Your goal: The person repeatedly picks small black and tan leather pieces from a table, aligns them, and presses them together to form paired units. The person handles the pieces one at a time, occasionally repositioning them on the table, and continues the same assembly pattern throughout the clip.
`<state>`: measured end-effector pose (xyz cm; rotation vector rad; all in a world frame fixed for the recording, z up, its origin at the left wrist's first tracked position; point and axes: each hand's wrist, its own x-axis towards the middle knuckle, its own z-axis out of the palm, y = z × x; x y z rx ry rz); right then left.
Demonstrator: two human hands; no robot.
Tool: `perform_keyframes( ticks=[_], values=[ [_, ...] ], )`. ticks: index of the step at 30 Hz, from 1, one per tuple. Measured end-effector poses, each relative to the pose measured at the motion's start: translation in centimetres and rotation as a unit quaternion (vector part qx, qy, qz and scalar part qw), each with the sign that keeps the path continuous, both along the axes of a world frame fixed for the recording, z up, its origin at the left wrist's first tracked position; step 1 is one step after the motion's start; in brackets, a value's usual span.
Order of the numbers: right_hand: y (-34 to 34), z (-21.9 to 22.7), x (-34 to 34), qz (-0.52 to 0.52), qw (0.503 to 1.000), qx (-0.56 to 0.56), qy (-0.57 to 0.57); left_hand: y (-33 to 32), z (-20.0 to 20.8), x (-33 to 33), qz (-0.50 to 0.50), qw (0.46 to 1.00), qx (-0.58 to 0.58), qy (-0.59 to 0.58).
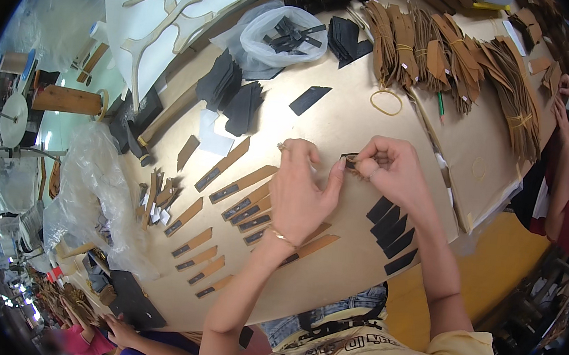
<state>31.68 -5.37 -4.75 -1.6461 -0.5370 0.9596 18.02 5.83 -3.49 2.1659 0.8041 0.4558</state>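
Observation:
My right hand [393, 169] pinches a small dark-and-brown strip [350, 158] above the table, its fingertips pressed together. Close to the strip's left end is the outstretched thumb of my left hand [298, 196]. The other fingers of that hand bend down towards the tabletop, apart from the thumb, and nothing shows between them. Below and left of my left hand lie several tan leather-like strips [237, 186], each with a dark patch near one end; my wrist covers some. Several black pieces [388, 218] lie in a slanting row below my right hand.
Black stacks [220, 82] lie at the upper left, near a clear plastic bag [281, 37] of dark strips. Tied brown bundles [440, 52] line the far right. A single black piece [310, 100] lies mid-table. Other people's hands [566, 102] show at the right edge and lower left.

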Motion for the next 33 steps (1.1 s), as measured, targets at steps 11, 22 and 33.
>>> perform_keyframes(
  ticks=[11, 22, 33],
  values=[
    [0.2, 0.2, 0.5, 0.022, 1.000, -0.011, -0.006, 3.0, 1.8, 1.6, -0.125, 0.971, -0.201, 0.034],
    [0.3, 0.0, 0.6, 0.016, 1.000, -0.019, 0.010, 3.9, 1.2, 2.5, -0.092, 0.971, -0.195, 0.100],
    [-1.5, 0.7, -1.5, 0.099, 0.963, 0.032, -0.247, 3.3, 0.0, 2.5, -0.067, 0.987, -0.119, 0.084]
  ],
)
